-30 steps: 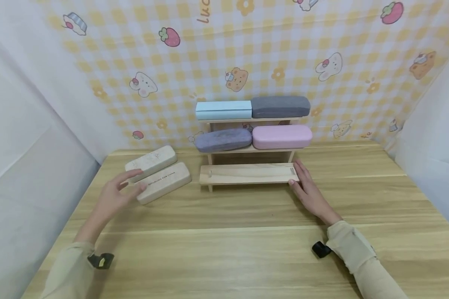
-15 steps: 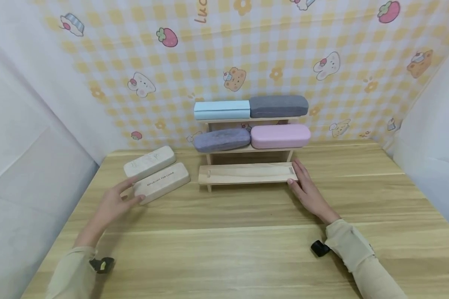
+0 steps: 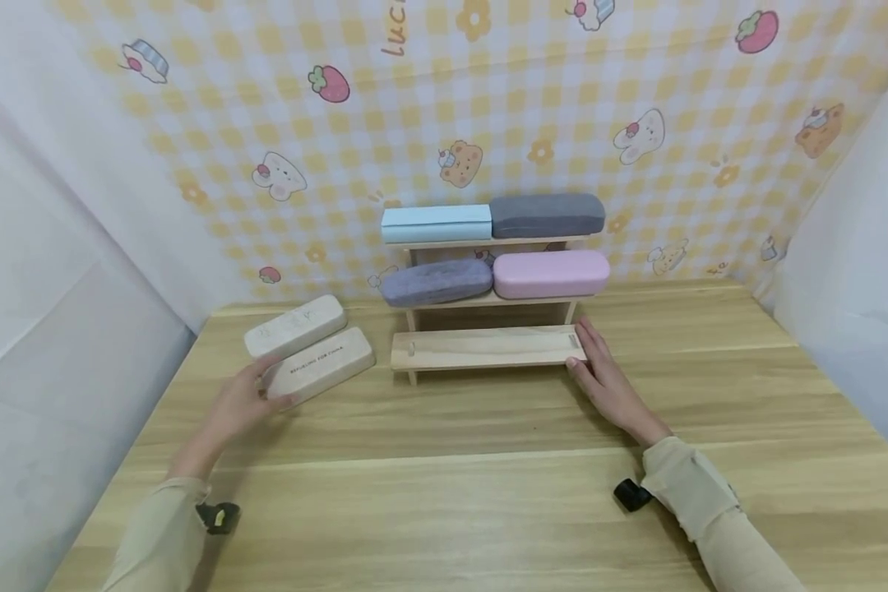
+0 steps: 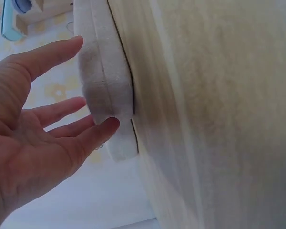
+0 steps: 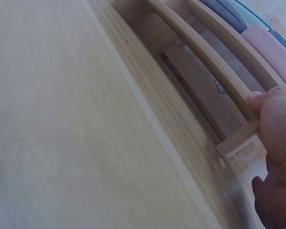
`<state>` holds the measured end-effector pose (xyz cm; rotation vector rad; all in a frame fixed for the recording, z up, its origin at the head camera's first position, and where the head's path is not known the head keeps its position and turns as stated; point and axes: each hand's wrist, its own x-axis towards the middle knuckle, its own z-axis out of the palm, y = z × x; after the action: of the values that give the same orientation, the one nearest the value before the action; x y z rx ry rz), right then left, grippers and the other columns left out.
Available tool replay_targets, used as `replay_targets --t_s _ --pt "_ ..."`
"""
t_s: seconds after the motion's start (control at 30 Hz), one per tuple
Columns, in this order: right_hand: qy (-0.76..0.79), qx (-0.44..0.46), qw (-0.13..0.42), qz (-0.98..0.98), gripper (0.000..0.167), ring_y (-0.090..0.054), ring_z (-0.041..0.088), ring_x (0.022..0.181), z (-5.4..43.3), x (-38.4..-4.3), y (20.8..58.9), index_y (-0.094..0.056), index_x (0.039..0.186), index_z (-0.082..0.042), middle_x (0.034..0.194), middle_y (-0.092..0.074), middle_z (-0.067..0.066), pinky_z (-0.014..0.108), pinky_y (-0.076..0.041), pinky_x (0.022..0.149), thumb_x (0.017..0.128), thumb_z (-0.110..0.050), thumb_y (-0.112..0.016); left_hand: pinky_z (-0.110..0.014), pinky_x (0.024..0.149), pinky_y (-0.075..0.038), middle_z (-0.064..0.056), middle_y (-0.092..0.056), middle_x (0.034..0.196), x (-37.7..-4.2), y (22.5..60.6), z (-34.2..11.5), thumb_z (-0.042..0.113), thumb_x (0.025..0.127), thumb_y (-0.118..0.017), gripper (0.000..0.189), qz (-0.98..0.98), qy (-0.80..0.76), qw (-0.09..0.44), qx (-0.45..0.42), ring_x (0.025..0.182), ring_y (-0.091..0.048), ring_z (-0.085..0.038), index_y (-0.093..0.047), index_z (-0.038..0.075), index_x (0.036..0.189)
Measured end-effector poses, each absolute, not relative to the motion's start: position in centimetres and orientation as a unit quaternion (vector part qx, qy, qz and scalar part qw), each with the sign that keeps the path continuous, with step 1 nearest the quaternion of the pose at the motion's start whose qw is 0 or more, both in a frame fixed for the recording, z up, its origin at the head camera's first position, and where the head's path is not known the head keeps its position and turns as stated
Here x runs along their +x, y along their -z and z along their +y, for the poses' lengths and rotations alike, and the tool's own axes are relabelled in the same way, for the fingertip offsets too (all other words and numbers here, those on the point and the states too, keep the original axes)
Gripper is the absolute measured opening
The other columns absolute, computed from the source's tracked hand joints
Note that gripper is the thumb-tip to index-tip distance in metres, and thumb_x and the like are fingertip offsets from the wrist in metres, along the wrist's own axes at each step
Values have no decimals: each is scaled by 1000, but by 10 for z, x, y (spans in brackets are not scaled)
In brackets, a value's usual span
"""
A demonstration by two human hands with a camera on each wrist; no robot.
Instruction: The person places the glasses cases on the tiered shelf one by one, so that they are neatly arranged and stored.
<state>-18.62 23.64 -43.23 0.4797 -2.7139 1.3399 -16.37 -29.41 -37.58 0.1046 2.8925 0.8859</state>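
the lettered cream case (image 3: 321,363) lies flat and slantwise on the wooden table (image 3: 459,510), left of the wooden stand (image 3: 481,348), with a second cream case (image 3: 296,326) just behind it. the person's left hand (image 3: 240,407) is at its left end, thumb and fingers well parted and only slightly bent about the end; whether any fingertip bears on the case cannot be told. the right hand (image 3: 612,393) grips the right end of the stand's lowest tier, thumb on the front edge. the case looks like a hard shell under a smooth covering, so it should be light, keep its shape under a firm pinch and be hardly fragile, though its rounded edges may let dry fingertips slide. a seam shows along its side in the left wrist view, so pressure is probably best spread across both halves rather than set on one. an end hold would likely let the far end droop; thumb on the near long side and fingers on the far one, closer to the middle, would balance better, though the second case leaves little finger room behind.
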Motion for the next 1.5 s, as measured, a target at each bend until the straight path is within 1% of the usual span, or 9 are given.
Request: replay_targets --t_s 0.1,0.23,0.5,0.73,0.9,1.0,1.17,1.33,1.5 --pt "-437 157 33 -885 66 -7 50 154 236 -185 434 -10 159 4 168 -3 26 70 -15 120 108 -23 -43 -66 106 -42 -45 -35 147 -165 378 -293 20 85 -79 85 956 -287 59 27 131 -42 -62 -33 -15 147" --pt "-440 156 30 -884 66 -6 50 154 235 -186 434 -10 160 3 168 -3 25 70 -15 120 109 -24 -43 -66 105 -43 -46 -37 145 -167 377 -293 19 84 -79 85 957 -283 65 12 131 -43 -61 -33 -14 147" --pt "-438 164 43 -883 66 -9 51 153 234 -186 434 -12 159 5 167 -5 27 71 -17 118 108 -22 -44 -68 107 -39 -46 -35 146 -166 377 -297 21 83 -80 91 956 -281 82 19 132 -41 -62 -28 -12 151" --pt "-439 156 39 -884 66 -8 49 154 234 -186 435 -11 159 4 168 -4 25 69 -16 120 108 -22 -44 -65 106 -41 -46 -37 146 -169 379 -297 22 84 -80 94 960 -263 95 16 130 -47 -57 -25 -16 151" --pt "-441 152 35 -884 66 -6 49 155 235 -187 434 -11 159 4 169 -3 24 70 -14 120 108 -23 -43 -64 104 -43 -46 -39 144 -170 378 -296 21 82 -81 94 961 -263 87 21 128 -50 -56 -28 -18 149" --pt "-441 153 33 -884 66 -6 49 155 236 -187 434 -10 159 4 169 -3 24 70 -14 120 109 -24 -43 -64 104 -44 -45 -40 143 -170 377 -297 23 81 -83 95 961 -263 81 26 127 -50 -56 -29 -17 148" --pt "-440 155 34 -884 66 -6 48 155 236 -186 433 -10 160 2 169 -3 23 70 -15 120 108 -23 -43 -64 104 -44 -45 -39 145 -169 374 -299 24 80 -83 95 961 -267 74 28 130 -46 -59 -32 -13 149" --pt "-443 159 38 -881 66 -8 48 155 237 -187 431 -10 161 -1 169 -3 23 70 -17 119 108 -22 -43 -65 103 -45 -46 -37 145 -165 366 -300 26 80 -84 95 963 -260 65 33 130 -43 -62 -33 -15 148" --pt "-443 159 35 -882 66 -7 49 154 236 -185 432 -10 160 1 169 -3 23 71 -16 119 108 -22 -44 -63 103 -46 -43 -34 150 -160 359 -302 26 82 -82 92 959 -273 65 43 133 -40 -62 -33 -14 149"
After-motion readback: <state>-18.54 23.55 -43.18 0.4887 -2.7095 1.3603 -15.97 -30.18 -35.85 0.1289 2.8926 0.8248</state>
